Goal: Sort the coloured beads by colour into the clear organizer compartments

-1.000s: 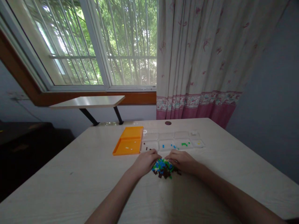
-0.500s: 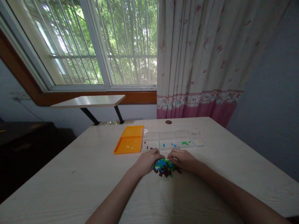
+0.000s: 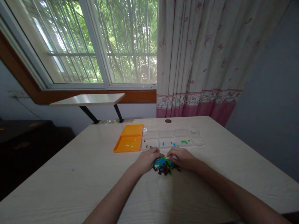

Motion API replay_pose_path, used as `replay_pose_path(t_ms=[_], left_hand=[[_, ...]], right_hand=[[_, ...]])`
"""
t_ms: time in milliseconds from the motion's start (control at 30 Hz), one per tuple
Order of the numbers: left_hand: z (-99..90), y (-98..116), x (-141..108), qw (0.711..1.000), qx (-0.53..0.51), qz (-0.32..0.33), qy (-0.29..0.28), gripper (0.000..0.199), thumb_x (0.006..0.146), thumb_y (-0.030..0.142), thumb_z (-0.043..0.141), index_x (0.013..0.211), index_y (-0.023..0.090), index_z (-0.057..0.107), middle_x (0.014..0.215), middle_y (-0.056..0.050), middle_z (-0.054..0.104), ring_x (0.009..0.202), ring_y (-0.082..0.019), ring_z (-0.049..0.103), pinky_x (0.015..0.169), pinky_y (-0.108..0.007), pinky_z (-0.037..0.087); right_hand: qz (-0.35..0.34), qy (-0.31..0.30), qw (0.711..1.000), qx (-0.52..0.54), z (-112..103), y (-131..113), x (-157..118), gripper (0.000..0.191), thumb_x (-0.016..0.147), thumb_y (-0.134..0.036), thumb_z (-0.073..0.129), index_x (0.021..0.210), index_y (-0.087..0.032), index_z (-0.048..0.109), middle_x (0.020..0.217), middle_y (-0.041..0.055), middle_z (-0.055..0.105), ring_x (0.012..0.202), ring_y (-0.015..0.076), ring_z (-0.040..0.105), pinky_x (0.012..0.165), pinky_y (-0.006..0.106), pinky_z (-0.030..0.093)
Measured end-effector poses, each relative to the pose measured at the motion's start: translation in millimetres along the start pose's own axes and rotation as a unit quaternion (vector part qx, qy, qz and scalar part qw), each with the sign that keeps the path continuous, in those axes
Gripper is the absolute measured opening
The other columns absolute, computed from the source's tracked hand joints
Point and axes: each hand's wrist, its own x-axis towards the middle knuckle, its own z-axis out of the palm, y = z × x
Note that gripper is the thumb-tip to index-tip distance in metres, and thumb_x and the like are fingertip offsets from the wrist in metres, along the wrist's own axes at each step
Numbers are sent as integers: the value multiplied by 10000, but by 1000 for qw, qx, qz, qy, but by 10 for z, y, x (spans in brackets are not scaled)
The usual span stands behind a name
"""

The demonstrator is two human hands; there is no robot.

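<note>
A heap of small building bricks (image 3: 164, 167) in blue, green, brown and white lies on the table in front of me. At its left side rests my left hand (image 3: 146, 159), closed with bent fingers touching the far-left bricks. My right hand (image 3: 183, 158) meets the heap from the right, its thumb and fingers drawn together near the top. The fingertips of both hands come close to each other at the far side of the heap. Whatever they pinch is hidden or too small to name.
Behind the hands stands an open orange case (image 3: 130, 150) with a few white bricks. Beside it lies a clear compartment tray (image 3: 166, 137); its near row has brown, blue, green and yellow pieces. A raised shelf (image 3: 93, 99) is at the table's back left, and a curtain (image 3: 187, 62) hangs behind.
The view has shifted slightly, so things sit a little higher in the picture. Both hands stay at the heap in nearly the same pose.
</note>
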Motion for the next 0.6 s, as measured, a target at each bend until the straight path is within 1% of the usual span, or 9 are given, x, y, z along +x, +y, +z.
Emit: replay_pose_path(t_ms=[267, 433, 533, 600], left_hand=[[-1, 12, 4, 1000, -23, 10, 5, 315, 818, 141, 403, 1063, 272, 551, 997, -20, 526, 912, -150, 518, 793, -227, 398], [25, 3, 8, 999, -39, 15, 12, 343, 817, 127, 391, 1096, 266, 533, 1007, -22, 536, 937, -151, 516, 804, -231, 402], [39, 11, 16, 998, -57, 10, 29, 360, 825, 120, 368, 1127, 251, 516, 1032, -31, 539, 971, -150, 507, 831, -239, 399], [43, 28, 24, 996, -68, -1, 52, 328, 848, 154, 349, 1107, 239, 532, 1027, -35, 544, 953, -148, 515, 828, -245, 405]], right_hand=[[-3, -1, 1000, 16, -31, -33, 4, 102, 795, -194, 491, 864, -190, 567, 836, 20, 604, 779, 134, 552, 714, 241, 427], [10, 1, 999, 41, -23, -10, 8, 83, 798, -226, 506, 840, -191, 568, 823, 12, 600, 766, 131, 550, 710, 242, 422], [31, 9, 998, 58, -9, 13, 18, 81, 796, -246, 521, 826, -191, 572, 798, 5, 601, 730, 128, 545, 677, 236, 419], [39, 14, 997, 59, -1, 15, 24, 90, 803, -256, 517, 831, -190, 573, 788, 3, 601, 690, 120, 538, 636, 224, 414]])
